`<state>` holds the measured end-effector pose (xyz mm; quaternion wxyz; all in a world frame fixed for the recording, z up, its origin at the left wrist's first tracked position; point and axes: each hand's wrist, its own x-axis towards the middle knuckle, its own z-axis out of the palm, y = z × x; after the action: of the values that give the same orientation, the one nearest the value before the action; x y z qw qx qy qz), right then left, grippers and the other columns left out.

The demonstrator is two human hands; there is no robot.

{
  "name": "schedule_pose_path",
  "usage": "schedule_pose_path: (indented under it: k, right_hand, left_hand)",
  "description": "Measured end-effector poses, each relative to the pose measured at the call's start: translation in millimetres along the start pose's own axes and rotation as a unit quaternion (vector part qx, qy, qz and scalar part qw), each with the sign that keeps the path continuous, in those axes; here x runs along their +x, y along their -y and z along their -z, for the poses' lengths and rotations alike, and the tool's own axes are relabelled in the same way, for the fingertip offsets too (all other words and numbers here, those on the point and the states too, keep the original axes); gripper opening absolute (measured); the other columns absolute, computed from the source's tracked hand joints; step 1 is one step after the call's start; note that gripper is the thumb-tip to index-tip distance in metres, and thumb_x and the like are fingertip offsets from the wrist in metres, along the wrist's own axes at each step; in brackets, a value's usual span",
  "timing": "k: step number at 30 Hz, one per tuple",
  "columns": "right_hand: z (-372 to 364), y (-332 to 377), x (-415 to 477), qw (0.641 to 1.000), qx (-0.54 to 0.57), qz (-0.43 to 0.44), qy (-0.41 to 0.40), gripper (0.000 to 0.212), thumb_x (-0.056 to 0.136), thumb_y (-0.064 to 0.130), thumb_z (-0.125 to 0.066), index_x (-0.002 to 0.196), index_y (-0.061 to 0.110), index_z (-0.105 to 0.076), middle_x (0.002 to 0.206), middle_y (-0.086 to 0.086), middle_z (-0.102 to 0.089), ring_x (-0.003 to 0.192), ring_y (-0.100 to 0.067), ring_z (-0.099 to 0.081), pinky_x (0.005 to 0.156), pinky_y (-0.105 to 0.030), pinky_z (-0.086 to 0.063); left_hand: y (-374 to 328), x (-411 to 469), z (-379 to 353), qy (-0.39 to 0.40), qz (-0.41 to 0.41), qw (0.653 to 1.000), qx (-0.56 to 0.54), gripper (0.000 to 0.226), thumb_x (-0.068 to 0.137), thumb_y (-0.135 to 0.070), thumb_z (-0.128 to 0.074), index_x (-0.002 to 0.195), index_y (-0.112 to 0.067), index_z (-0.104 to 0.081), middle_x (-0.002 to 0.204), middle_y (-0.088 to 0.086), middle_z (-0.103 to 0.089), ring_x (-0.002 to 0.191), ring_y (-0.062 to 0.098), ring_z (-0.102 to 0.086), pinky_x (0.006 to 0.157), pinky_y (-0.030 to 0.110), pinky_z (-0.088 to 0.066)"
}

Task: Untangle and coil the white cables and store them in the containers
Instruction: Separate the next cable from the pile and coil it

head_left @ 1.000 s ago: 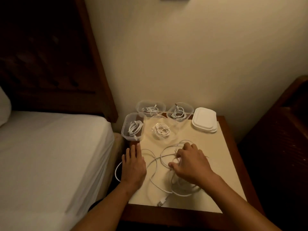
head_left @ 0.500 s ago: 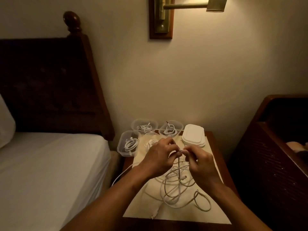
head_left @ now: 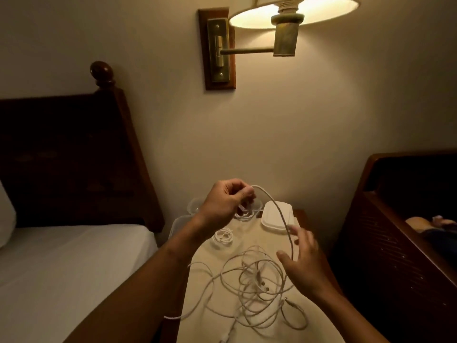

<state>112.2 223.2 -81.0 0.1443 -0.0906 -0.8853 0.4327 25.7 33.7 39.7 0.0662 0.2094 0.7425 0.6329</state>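
Bedside table under dim lamplight: your hands hold one strand above tangled white cables.
Nearest, the cables lie loose. Your right hand, fingers apart, guides the strand; your left hand pinches it higher up. Draw slowly, shaking loops free; containers wait behind.

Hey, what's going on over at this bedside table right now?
A person is sorting white cables. The left hand pinches one cable's end, held above the table; that cable arcs down into the open right hand, between thumb and fingers. The rest is a loose tangle on the table, with one finished coil behind it, left of the stacked lids.
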Motion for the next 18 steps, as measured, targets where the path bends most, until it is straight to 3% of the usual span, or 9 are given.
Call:
schedule_pose_path:
  k: [2,5,6,7,9,12,15,16,18]
  right_hand:
    - [4,14,0,0.998,0.038,0.034,-0.036,0.063,0.088,0.025,-0.072,0.14,0.034,-0.039,0.13,0.017,-0.038,0.12,-0.003,-0.04,0.093,-0.021,-0.038]
    - [-1,39,3,0.987,0.126,0.096,-0.006,0.026,0.098,0.027,-0.063,0.121,0.032,-0.052,0.116,0.018,-0.057,0.106,0.002,-0.054,0.079,-0.011,-0.044]
    - [-5,42,5,0.984,0.143,0.106,0.005,0.011,0.101,0.024,-0.057,0.112,0.028,-0.057,0.103,0.012,-0.063,0.096,-0.003,-0.06,0.073,-0.015,-0.048]
    - [-9,40,8,0.981,0.154,0.117,0.009,0.01,0.104,0.021,-0.051,0.103,0.025,-0.059,0.09,0.006,-0.065,0.086,-0.009,-0.062,0.067,-0.022,-0.05]
    - [-12,28,13,0.983,0.136,0.117,0.026,0.02,0.106,0.017,-0.046,0.093,0.023,-0.061,0.079,0.002,-0.064,0.074,-0.013,-0.06,0.062,-0.028,-0.049]
    - [-6,8,19,0.988,0.107,0.102,0.048,0.02,0.103,0.017,-0.054,0.09,0.024,-0.067,0.086,0.003,-0.067,0.082,-0.006,-0.062,0.067,-0.015,-0.048]
    - [5,11,34,0.98,0.174,0.092,-0.022,0.017,0.099,0.025,-0.061,0.093,0.031,-0.075,0.088,0.009,-0.07,0.082,-0.007,-0.064,0.071,-0.026,-0.051]
    - [10,20,37,0.973,0.21,0.088,-0.027,0.018,0.1,0.025,-0.06,0.093,0.032,-0.076,0.083,0.007,-0.07,0.075,-0.008,-0.063,0.066,-0.029,-0.051]
    - [18,39,44,0.964,0.244,0.101,-0.029,0.018,0.1,0.026,-0.06,0.095,0.031,-0.077,0.078,-0.002,-0.069,0.067,-0.013,-0.061,0.059,-0.033,-0.052]
  left_hand:
    - [-1,-4,-3,0.022,0.004,1.0,0.016,0.021,0.104,-0.012,-0.055,0.095,0.001,-0.069,0.09,0.018,-0.074,0.076,0.025,-0.063,0.067,0.032,-0.053]
    - [-8,-9,-7,0.043,-0.022,0.998,-0.028,0.021,0.104,-0.009,-0.052,0.096,0.003,-0.067,0.089,0.021,-0.071,0.083,0.028,-0.066,0.078,0.034,-0.056]
    - [-13,-9,-6,0.04,-0.031,0.997,-0.066,0.02,0.104,-0.008,-0.05,0.096,0.002,-0.066,0.086,0.02,-0.069,0.082,0.03,-0.066,0.081,0.037,-0.056]
    - [-19,-8,-4,0.028,-0.038,0.991,-0.125,0.019,0.104,-0.006,-0.049,0.095,0.001,-0.064,0.082,0.018,-0.067,0.079,0.031,-0.065,0.081,0.04,-0.056]
    - [-34,-4,7,-0.028,-0.046,0.96,-0.275,0.02,0.104,-0.004,-0.045,0.092,0.0,-0.06,0.071,0.012,-0.06,0.064,0.023,-0.061,0.068,0.037,-0.057]
    - [-43,-3,30,-0.132,-0.047,0.917,-0.373,0.023,0.104,-0.005,-0.041,0.085,-0.005,-0.054,0.06,0.001,-0.046,0.051,0.012,-0.041,0.05,0.025,-0.039]
    - [-17,-11,37,-0.145,-0.029,0.959,-0.241,0.011,0.092,-0.008,-0.053,0.081,-0.01,-0.055,0.059,-0.001,-0.043,0.052,0.013,-0.036,0.051,0.027,-0.033]
    - [-3,-16,32,-0.122,-0.018,0.978,-0.167,0.002,0.084,-0.01,-0.058,0.083,-0.011,-0.059,0.061,-0.001,-0.048,0.054,0.012,-0.04,0.052,0.027,-0.036]
    - [20,-26,15,-0.06,0.014,0.998,-0.033,0.009,0.082,-0.012,-0.068,0.09,-0.012,-0.064,0.075,0.001,-0.063,0.063,0.01,-0.053,0.056,0.024,-0.043]
